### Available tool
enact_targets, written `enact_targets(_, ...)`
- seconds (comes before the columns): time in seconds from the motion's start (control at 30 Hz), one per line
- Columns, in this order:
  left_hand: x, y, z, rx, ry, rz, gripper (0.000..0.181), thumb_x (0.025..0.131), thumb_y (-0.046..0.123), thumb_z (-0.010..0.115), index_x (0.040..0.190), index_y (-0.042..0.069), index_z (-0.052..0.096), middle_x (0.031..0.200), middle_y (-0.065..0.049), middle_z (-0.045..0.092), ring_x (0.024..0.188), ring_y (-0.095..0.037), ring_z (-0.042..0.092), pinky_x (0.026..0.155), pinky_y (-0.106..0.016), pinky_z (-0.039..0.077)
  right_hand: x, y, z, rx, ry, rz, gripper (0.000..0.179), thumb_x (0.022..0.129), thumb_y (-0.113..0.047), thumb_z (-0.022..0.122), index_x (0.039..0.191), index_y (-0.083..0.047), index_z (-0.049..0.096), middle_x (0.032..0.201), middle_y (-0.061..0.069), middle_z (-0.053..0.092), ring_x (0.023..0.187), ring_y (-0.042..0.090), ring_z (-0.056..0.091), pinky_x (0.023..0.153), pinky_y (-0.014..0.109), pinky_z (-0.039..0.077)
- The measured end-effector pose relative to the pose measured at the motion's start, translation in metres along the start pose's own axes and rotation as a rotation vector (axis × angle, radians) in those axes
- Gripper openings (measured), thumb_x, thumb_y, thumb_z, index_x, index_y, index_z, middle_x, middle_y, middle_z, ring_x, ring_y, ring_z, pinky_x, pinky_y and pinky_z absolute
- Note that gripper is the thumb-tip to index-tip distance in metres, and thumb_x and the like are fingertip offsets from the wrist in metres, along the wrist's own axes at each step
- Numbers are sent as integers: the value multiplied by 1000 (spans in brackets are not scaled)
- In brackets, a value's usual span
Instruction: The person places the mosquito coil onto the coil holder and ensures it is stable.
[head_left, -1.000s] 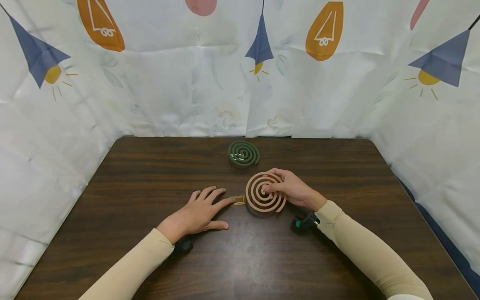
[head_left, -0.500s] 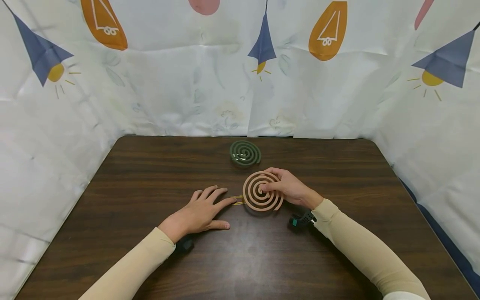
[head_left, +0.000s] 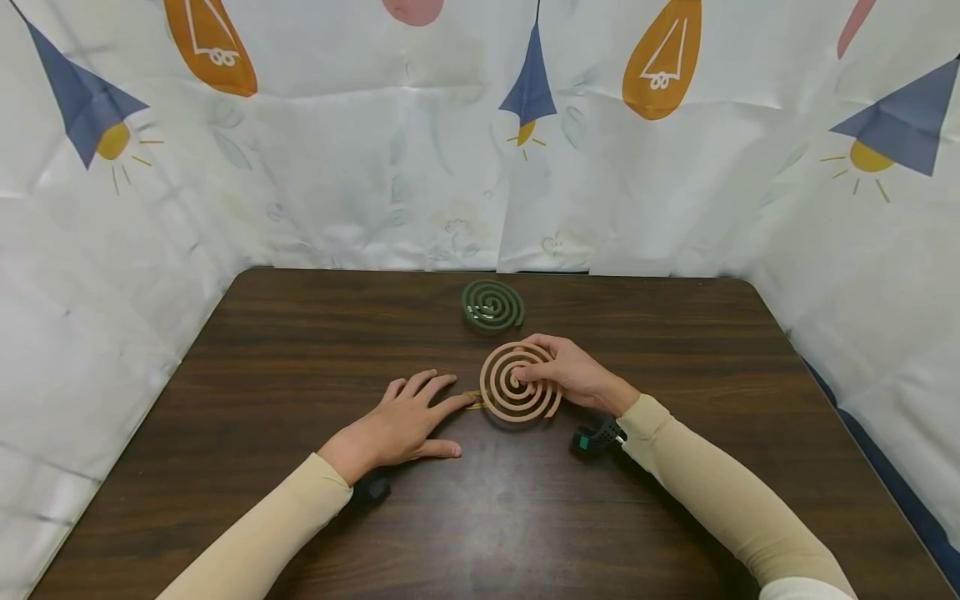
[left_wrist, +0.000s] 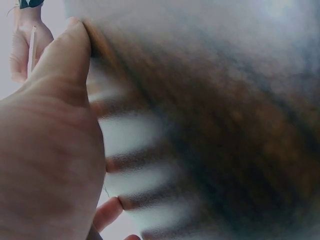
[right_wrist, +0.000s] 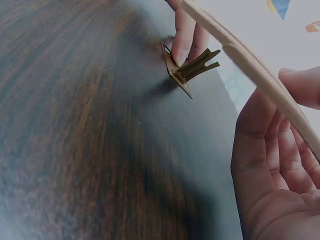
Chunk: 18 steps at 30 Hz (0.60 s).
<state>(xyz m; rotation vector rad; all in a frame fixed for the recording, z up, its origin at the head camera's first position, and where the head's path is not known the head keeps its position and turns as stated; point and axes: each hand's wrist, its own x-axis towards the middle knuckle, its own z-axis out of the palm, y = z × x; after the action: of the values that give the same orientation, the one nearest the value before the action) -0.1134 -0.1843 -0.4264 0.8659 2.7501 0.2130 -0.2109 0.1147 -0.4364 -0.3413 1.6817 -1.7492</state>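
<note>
My right hand (head_left: 581, 375) pinches a tan spiral mosquito coil (head_left: 495, 385) by its right part, the thumb on its upper face near the centre. Below the coil, a small gold metal coil stand (right_wrist: 176, 75) rests on the table with its forked prong sticking up. In the right wrist view the coil is held off the tabletop, apart from the prong. My left hand (head_left: 386, 429) lies spread with straight fingers, the index fingertip pressing the stand's base. From the head, the coil covers most of the stand. A green mosquito coil (head_left: 492, 307) lies farther back.
The dark wood-grain table (head_left: 300, 333) ends at a back edge close behind the green coil. A white printed curtain (head_left: 337, 183) hangs behind and along both sides. A black band (head_left: 600, 437) is on my right wrist.
My right hand has carried the tan coil slightly left, so it covers more of the gold stand. My left hand keeps its fingertip on the stand. The view has shifted slightly.
</note>
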Motion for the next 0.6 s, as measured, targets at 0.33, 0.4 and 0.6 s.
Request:
enact_targets(0.33,1,1,-2,-6,-13,-5,77,96,68,56,162,33,35,169,-12,30,157,-41,26,115,-69,32,5,0,7,20,-30,-7,44,96,-3,72,135,1,52,107,7,72,88,13,73,73,29,63)
enact_targets(0.4,1,1,-2,-8,-12,-5,77,96,68,56,162,32,36,169,-12,31,157,-40,26,115,-69,32,7,0,8,23,-31,-5,44,96,-2,71,135,1,51,107,7,72,88,13,74,73,29,63)
enact_targets(0.6,1,1,-2,-22,-16,-8,77,96,67,56,161,30,37,169,-12,29,158,-42,24,116,-70,30,12,2,10,24,-33,2,43,96,-1,70,135,1,52,107,8,72,88,14,74,73,30,63)
